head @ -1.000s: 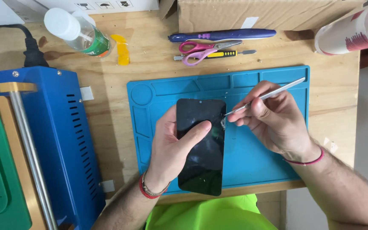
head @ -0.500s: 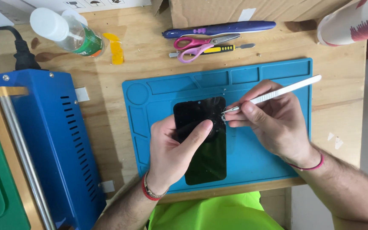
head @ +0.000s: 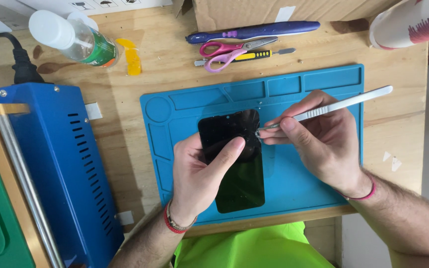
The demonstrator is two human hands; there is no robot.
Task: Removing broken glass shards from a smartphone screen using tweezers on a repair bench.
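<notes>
Black phone screen (head: 234, 168) flat on blue mat, metal scalpel (head: 333, 106) tip at its right edge

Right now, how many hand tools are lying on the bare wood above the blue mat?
3: a purple pen-shaped tool near the cardboard box, pink-handled scissors below it, and a yellow-handled tool partly under the scissors. More may be hidden.

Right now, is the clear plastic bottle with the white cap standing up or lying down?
Lying down. The clear plastic bottle with the white cap rests on its side on the wooden table, cap pointing toward the upper left.
</notes>
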